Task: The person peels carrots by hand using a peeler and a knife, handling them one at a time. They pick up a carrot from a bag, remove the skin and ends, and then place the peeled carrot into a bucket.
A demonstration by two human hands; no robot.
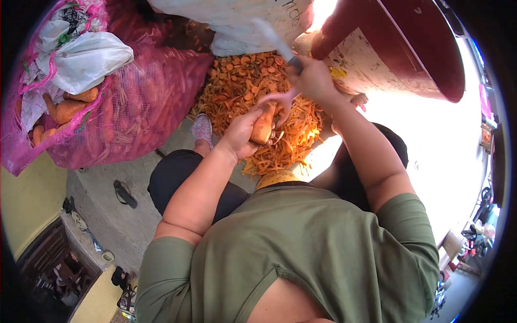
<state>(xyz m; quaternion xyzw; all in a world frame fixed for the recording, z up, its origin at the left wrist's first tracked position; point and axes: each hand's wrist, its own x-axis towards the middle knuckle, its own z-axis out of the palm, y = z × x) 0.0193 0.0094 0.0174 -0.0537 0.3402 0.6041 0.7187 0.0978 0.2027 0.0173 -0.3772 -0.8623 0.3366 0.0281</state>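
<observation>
My left hand is wrapped around a thick orange carrot, held upright over the heap. My right hand is closed on a knife, its dark handle in the fist and its pale blade pointing up and left, slightly blurred. From the underside of the same hand a pink Y-shaped peeler sticks out, its forked head close beside the top of the carrot. Below both hands lies a heap of carrot peelings and cut ends. Some of my right fingers are hidden.
A pink mesh sack full of carrots stands at the left, with loose carrots at its mouth. White sacks are at the back. A large dark red container stands right. A black slipper lies on the concrete floor.
</observation>
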